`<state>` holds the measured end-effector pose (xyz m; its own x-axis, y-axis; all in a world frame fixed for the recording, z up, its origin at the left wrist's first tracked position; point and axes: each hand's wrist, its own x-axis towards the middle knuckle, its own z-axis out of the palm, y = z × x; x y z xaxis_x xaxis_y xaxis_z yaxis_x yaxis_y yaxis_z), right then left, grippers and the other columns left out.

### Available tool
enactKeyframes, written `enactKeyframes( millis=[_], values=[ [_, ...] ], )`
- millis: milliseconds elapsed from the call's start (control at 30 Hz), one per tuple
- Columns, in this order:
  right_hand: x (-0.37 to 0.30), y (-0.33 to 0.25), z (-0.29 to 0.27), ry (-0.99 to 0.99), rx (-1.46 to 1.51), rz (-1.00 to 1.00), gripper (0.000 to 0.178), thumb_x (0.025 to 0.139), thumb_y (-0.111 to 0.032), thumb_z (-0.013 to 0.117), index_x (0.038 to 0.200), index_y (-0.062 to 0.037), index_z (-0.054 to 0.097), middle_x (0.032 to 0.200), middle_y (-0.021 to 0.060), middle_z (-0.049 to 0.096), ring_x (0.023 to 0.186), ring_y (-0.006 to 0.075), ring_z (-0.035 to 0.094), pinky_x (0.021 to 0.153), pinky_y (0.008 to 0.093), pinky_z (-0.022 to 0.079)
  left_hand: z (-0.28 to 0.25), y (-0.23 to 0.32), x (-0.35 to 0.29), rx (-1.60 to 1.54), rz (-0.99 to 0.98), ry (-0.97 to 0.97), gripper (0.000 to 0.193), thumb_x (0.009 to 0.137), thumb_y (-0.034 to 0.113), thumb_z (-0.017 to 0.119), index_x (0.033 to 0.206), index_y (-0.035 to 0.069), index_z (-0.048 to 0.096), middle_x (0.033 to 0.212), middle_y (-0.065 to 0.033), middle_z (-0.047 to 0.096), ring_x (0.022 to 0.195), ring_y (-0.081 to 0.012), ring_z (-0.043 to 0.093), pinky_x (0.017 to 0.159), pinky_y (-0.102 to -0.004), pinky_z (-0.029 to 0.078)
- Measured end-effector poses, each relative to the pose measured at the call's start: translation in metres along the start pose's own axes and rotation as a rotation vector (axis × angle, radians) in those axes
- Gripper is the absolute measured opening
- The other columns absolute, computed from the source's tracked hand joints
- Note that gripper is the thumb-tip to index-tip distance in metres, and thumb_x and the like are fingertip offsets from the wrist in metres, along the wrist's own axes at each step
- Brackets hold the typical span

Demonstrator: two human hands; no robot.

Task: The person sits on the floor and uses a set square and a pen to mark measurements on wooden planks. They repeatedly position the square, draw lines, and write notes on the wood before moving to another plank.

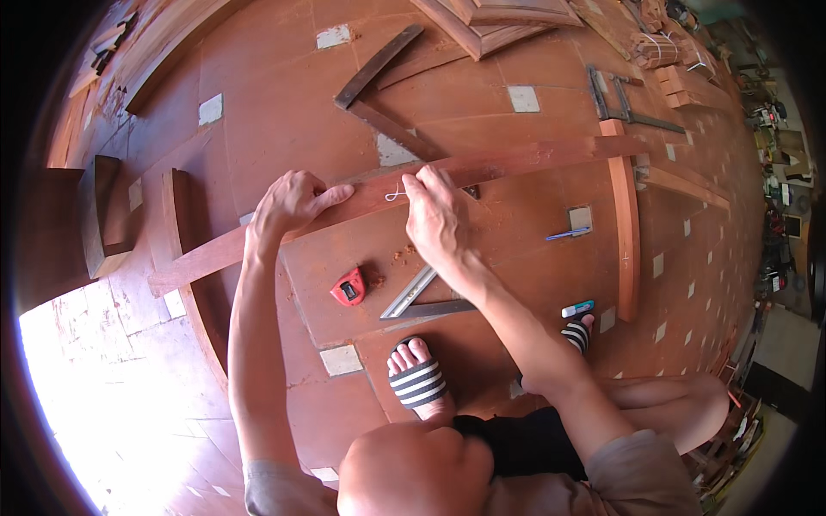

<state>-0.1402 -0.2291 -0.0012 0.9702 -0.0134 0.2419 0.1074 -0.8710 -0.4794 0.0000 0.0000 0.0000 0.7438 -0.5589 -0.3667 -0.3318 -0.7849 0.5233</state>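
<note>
A long reddish wooden board [490, 166] lies crosswise before me, its ends over two other timbers. My left hand [297, 202] grips it left of centre, thumb along the top and fingers over the far side. My right hand [436, 219] is closed in a pinch at the board's middle; whatever is between its fingertips is hidden. Beside those fingertips a white looped mark [395, 194] shows on the wood. Nearer me on the floor are a red tape measure [348, 288] and an angled tool with a silver blade [410, 292].
The right support timber [626, 241] and left support timber [194, 292] run lengthwise. A blue pen [568, 233] and a small white-and-teal item [578, 308] lie to the right. Beyond are a dark folded bar [379, 64], a clamp [632, 107] and a panelled wooden frame [490, 30]. My sandalled foot [419, 378] is close by.
</note>
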Motion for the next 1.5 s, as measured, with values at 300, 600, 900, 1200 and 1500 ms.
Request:
enactKeyframes(
  millis=[300, 600, 900, 1200, 1500],
  values=[
    [-0.008, 0.006, 0.010, 0.172, -0.001, 0.011, 0.014, 0.107, -0.009, 0.056, 0.106, 0.0048, 0.061, 0.089, 0.0186, 0.056, 0.081, 0.0353, 0.058, 0.069, 0.0474, 0.051, 0.004, -0.007, 0.007, -0.071, 0.077, 0.063, 0.084, 0.098, 0.072, 0.058, 0.068, -0.006, 0.068, 0.053, -0.0245, 0.047, 0.050, -0.0401, 0.051, 0.057, -0.0506, 0.044],
    [-0.011, -0.008, 0.017, 0.187, 0.048, -0.014, 0.020, 0.091, 0.009, 0.060, 0.111, 0.0102, 0.066, 0.091, 0.0175, 0.058, 0.084, 0.0343, 0.060, 0.071, 0.0474, 0.052, 0.004, -0.012, 0.005, -0.052, 0.069, 0.043, 0.088, 0.099, 0.073, 0.055, 0.066, -0.008, 0.065, 0.052, -0.0249, 0.045, 0.051, -0.0416, 0.050, 0.058, -0.0508, 0.044],
    [-0.007, -0.028, 0.013, 0.250, 0.103, -0.156, 0.016, 0.091, 0.010, 0.060, 0.105, 0.0070, 0.065, 0.090, 0.0187, 0.057, 0.086, 0.0337, 0.058, 0.071, 0.0470, 0.049, 0.003, -0.008, 0.007, -0.036, 0.040, 0.015, 0.087, 0.100, 0.072, 0.056, 0.065, -0.008, 0.064, 0.054, -0.0259, 0.044, 0.053, -0.0431, 0.048, 0.059, -0.0513, 0.044],
    [0.005, -0.027, 0.000, 0.123, 0.027, -0.247, 0.027, 0.085, 0.010, 0.061, 0.112, 0.0128, 0.065, 0.103, 0.0220, 0.060, 0.093, 0.0373, 0.061, 0.080, 0.0452, 0.054, 0.002, -0.007, 0.006, -0.067, 0.075, 0.022, 0.086, 0.100, 0.070, 0.057, 0.066, -0.009, 0.063, 0.054, -0.0263, 0.044, 0.054, -0.0434, 0.046, 0.059, -0.0509, 0.043],
    [-0.038, -0.036, 0.000, -0.003, 0.275, -0.018, 0.021, 0.088, 0.009, 0.063, 0.107, 0.0044, 0.072, 0.092, 0.0176, 0.065, 0.086, 0.0368, 0.065, 0.073, 0.0459, 0.055, 0.006, -0.018, 0.009, -0.069, 0.118, 0.062, 0.087, 0.102, 0.069, 0.055, 0.064, -0.010, 0.057, 0.056, -0.0286, 0.042, 0.052, -0.0420, 0.042, 0.059, -0.0524, 0.040]
  ],
)
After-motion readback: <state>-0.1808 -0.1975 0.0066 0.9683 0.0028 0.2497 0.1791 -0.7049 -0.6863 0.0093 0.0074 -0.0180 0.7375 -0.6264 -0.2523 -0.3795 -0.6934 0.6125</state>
